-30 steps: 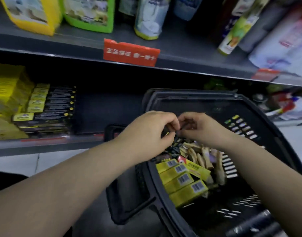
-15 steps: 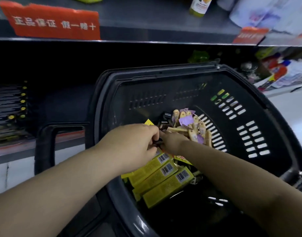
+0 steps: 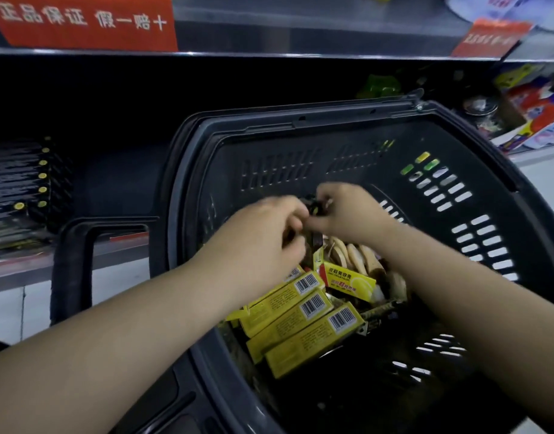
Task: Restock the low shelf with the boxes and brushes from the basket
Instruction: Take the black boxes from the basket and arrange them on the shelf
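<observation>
A black plastic basket (image 3: 347, 120) fills the middle of the view. Several yellow boxes (image 3: 307, 336) with barcodes lie in it, next to wooden-handled brushes (image 3: 357, 255). My left hand (image 3: 253, 245) and my right hand (image 3: 347, 214) meet above the pile, both pinched on a small black item with a yellow dot (image 3: 313, 209). The hands hide most of that item, so its shape is unclear. The low shelf (image 3: 15, 261) lies at the left, with a stack of dark boxes with yellow dots (image 3: 18, 189) on it.
A grey upper shelf edge (image 3: 300, 29) with a red printed sign (image 3: 81, 20) runs across the top. Colourful packages (image 3: 538, 114) sit at the far right on the low shelf. The basket's handle (image 3: 72, 261) stands at the left, in front of the shelf.
Both hands rose a little from the pile while still pinched together on the small black item. The camera moved closer to the basket.
</observation>
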Tool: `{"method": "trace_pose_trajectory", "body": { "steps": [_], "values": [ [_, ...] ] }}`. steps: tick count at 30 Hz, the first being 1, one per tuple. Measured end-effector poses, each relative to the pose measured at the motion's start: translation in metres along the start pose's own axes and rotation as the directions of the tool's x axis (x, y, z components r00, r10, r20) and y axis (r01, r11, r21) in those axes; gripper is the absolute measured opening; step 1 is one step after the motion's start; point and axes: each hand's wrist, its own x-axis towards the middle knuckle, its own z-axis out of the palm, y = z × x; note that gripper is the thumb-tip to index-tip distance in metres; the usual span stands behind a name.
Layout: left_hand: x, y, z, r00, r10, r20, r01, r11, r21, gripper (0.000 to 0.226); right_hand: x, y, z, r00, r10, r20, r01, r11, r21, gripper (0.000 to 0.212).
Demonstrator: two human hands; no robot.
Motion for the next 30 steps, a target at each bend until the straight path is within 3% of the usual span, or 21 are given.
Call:
{"method": "trace_pose_trajectory", "body": {
  "steps": [2, 4, 7, 9, 10, 11, 12, 13, 17, 20, 23, 25, 28, 30],
  "values": [
    [0.007, -0.003, 0.001, 0.991, -0.131, 0.006, 0.131, 0.987, -0.091, 0.063, -0.006, -0.011, -0.026, 0.998, 0.059, 0.02, -0.062, 0.936, 0.346, 0.026],
    [0.011, -0.004, 0.002, 0.956, -0.266, 0.125, 0.285, 0.942, -0.176, 0.076, -0.009, -0.023, -0.035, 0.991, 0.044, 0.126, -0.118, 0.732, 0.671, 0.019],
    [0.015, -0.006, 0.003, 0.937, -0.302, 0.174, 0.346, 0.871, -0.35, 0.049, -0.006, -0.03, -0.035, 0.984, -0.045, 0.174, -0.13, 0.492, 0.861, 0.028],
    [0.018, -0.009, 0.003, 0.913, -0.377, 0.155, 0.403, 0.78, -0.479, 0.042, 0.005, -0.021, -0.026, 0.982, -0.023, 0.185, -0.157, 0.432, 0.888, 0.039],
    [0.019, -0.01, 0.003, 0.891, -0.424, 0.164, 0.439, 0.711, -0.55, 0.041, 0.012, -0.012, -0.017, 0.984, 0.029, 0.177, -0.165, 0.527, 0.833, 0.038],
    [0.02, -0.01, 0.002, 0.874, -0.454, 0.174, 0.459, 0.649, -0.607, 0.04, 0.019, -0.001, -0.006, 0.986, 0.083, 0.142, -0.158, 0.722, 0.674, 0.032],
    [0.02, -0.01, 0.002, 0.864, -0.47, 0.179, 0.467, 0.617, -0.633, 0.038, 0.026, 0.013, 0.007, 0.988, 0.105, 0.109, -0.143, 0.889, 0.436, 0.025],
    [0.021, -0.011, 0.002, 0.86, -0.477, 0.179, 0.472, 0.614, -0.632, 0.036, 0.032, 0.026, 0.019, 0.989, 0.102, 0.108, -0.124, 0.968, 0.22, 0.028],
    [0.02, -0.01, 0.001, 0.854, -0.478, 0.206, 0.493, 0.615, -0.615, 0.01, 0.041, 0.048, 0.066, 0.958, 0.094, 0.27, -0.043, 0.981, -0.19, 0.069],
    [0.02, -0.008, -0.001, 0.851, -0.481, 0.212, 0.499, 0.612, -0.614, 0.005, 0.047, 0.045, 0.079, 0.966, 0.054, 0.252, 0.057, 0.909, -0.412, 0.069],
    [0.02, -0.009, -0.001, 0.849, -0.488, 0.203, 0.5, 0.617, -0.608, 0.009, 0.05, 0.047, 0.069, 0.964, -0.025, 0.264, 0.126, 0.919, -0.374, 0.046],
    [0.02, -0.01, 0.0, 0.85, -0.491, 0.193, 0.496, 0.62, -0.608, 0.019, 0.046, 0.051, 0.055, 0.965, -0.047, 0.26, 0.114, 0.962, -0.25, 0.045],
    [0.021, -0.012, 0.0, 0.851, -0.494, 0.176, 0.487, 0.62, -0.615, 0.026, 0.033, 0.053, 0.032, 0.988, 0.063, 0.142, -0.072, 0.996, 0.058, 0.028],
    [0.021, -0.011, 0.0, 0.85, -0.497, 0.174, 0.486, 0.615, -0.62, 0.024, 0.024, 0.052, 0.015, 0.981, 0.149, 0.122, -0.183, 0.922, 0.343, 0.014]
  ]
}}
